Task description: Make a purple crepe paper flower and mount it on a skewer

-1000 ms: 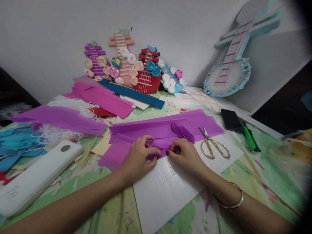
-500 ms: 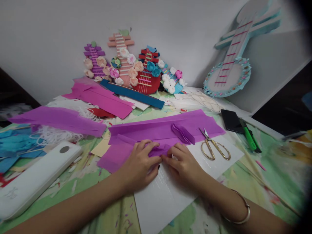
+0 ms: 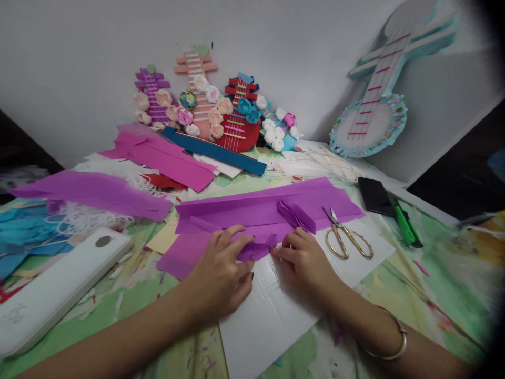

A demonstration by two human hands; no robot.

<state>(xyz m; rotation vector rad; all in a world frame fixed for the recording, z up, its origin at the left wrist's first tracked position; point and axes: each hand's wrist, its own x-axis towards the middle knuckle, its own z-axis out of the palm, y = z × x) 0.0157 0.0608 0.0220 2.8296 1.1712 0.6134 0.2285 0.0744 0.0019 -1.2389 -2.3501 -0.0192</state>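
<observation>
A small folded piece of purple crepe paper (image 3: 260,251) lies between my two hands, over the near edge of larger purple sheets. My left hand (image 3: 223,268) holds its left end loosely, the index finger above and the thumb below. At the right end, my right hand (image 3: 305,258) pinches a twisted tip with curled fingers. Just behind the right hand rests a folded stack of purple paper pieces (image 3: 296,216). Gold-handled scissors (image 3: 347,238) lie to the right, blades slightly parted. Beneath both hands is a white board (image 3: 260,321).
Left stands a white oblong device (image 3: 63,289), near white string (image 3: 92,218) and another purple sheet (image 3: 94,195). A green cutter (image 3: 404,221) and a black flat object (image 3: 374,195) lie right. Decorated paper instruments (image 3: 236,126) lean at the back behind a blue strip (image 3: 215,151).
My hands have moved slightly apart, the left toward the left and the right toward the right. More of the small purple piece shows between them, with a twisted tip at its right end.
</observation>
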